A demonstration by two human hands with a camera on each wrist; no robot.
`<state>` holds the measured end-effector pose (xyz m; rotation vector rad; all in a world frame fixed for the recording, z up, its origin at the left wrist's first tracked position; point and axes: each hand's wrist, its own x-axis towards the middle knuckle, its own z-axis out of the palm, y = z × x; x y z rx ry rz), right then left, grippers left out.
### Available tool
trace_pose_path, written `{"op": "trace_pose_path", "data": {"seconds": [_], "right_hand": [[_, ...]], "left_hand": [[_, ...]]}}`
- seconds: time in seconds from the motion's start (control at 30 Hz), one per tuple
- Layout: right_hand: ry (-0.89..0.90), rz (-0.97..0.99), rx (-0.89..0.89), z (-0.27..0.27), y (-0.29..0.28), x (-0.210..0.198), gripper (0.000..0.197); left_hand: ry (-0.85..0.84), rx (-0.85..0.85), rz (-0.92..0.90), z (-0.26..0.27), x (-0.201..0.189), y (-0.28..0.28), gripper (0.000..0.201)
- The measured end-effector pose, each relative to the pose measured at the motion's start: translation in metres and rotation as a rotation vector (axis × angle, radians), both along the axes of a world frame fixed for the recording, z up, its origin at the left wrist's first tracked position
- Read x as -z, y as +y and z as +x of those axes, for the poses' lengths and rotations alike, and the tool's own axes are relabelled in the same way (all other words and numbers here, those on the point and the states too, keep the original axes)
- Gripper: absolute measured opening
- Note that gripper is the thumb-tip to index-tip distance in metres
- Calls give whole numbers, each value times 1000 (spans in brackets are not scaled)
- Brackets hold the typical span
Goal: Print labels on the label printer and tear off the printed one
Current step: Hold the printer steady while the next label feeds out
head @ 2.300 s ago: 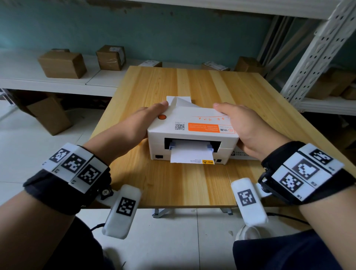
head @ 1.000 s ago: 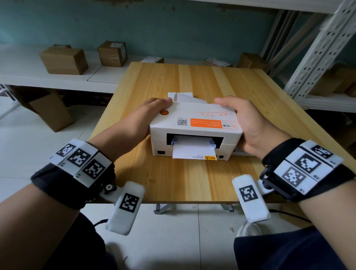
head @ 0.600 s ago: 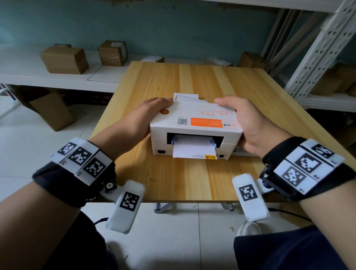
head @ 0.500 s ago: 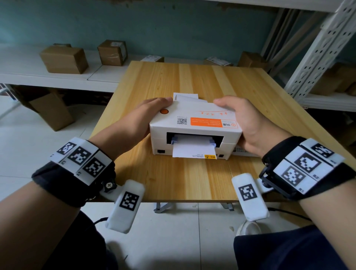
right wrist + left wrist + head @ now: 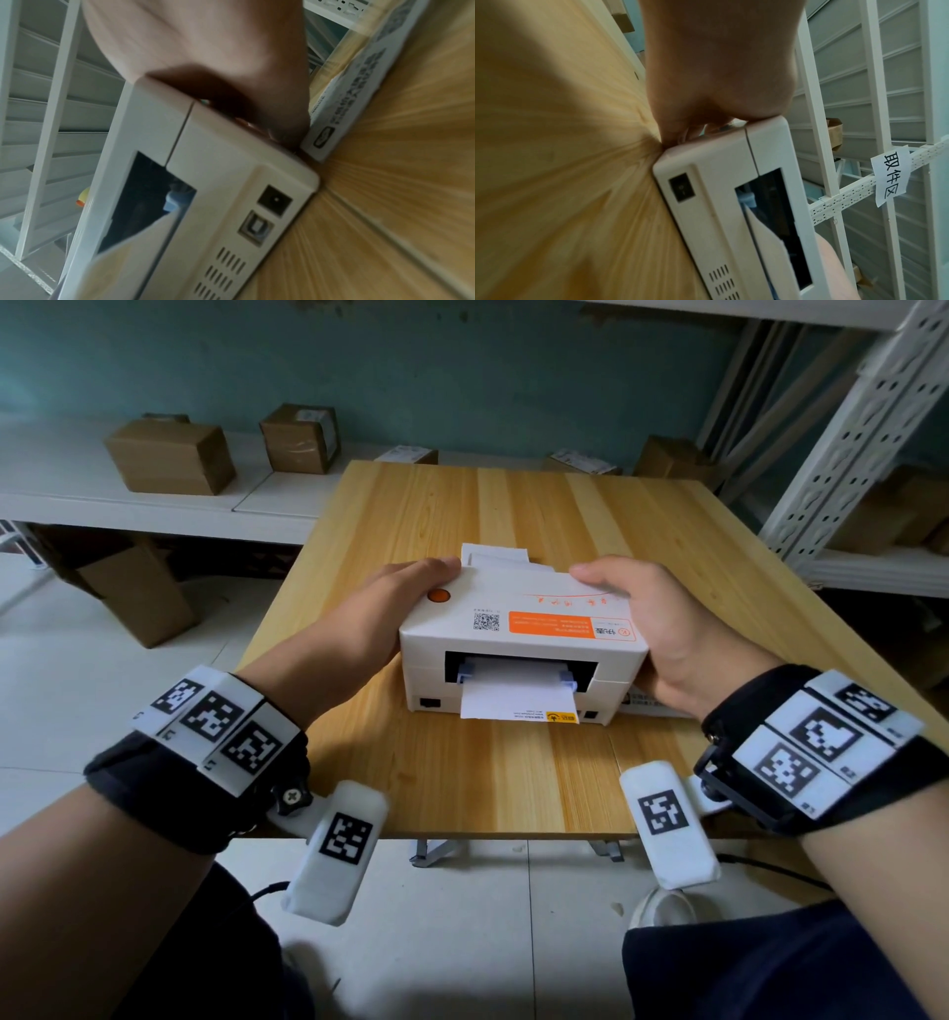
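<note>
Brown cardboard boxes (image 5: 172,457) stand far left. The left hand (image 5: 380,608) clasps the boxy white plastic printer (image 5: 518,629) on the striped wooden bench (image 5: 513,773), fingers (image 5: 675,130) curled down its side. A white paper label (image 5: 516,703) with a yellow corner mark juts from its front. An orange strip (image 5: 552,625) and QR code (image 5: 486,621) mark its top. The right hand (image 5: 662,629) curls its fingers over that top. A rack sign (image 5: 891,178) reads 取件区.

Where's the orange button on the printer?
In the head view, the orange button sits on top of the label printer, near its left edge, right beside the left hand.
</note>
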<state>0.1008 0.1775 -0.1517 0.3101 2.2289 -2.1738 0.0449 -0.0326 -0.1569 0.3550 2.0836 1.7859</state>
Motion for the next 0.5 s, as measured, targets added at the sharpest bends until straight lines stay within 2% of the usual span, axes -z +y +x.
{"op": "trace_pose_path", "data": {"seconds": [0.1,0.3,0.5], "right_hand": [[11,-7,7,0,0,0,30],[24,-19,-4,-1,0,2,49],[25,-23,22,-2,0,3,29]], "left_hand": [[46,17,-8,-2,2,0,42],[57,-15,-35,-2,3,-1,37],[91,12,-33,0,1,0,44]]}}
